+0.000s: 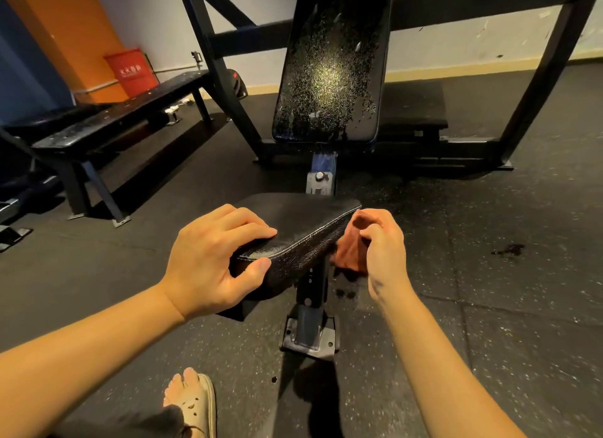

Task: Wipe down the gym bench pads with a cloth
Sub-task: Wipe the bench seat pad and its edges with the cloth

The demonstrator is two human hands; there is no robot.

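The left grip [212, 258] clasps the seat pad [303, 219] at its near left corner, and the right grip [381, 248] pinches the orange cloth [350, 254] at its right side.

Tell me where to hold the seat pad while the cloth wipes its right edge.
Grip the seat pad by its near left corner, from the left: the edge overhangs, so fingers lie on top, thumb against the side, as the left hand does, clear of the cloth.

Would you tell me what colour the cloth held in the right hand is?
The cloth is reddish orange, clearest in the head view.
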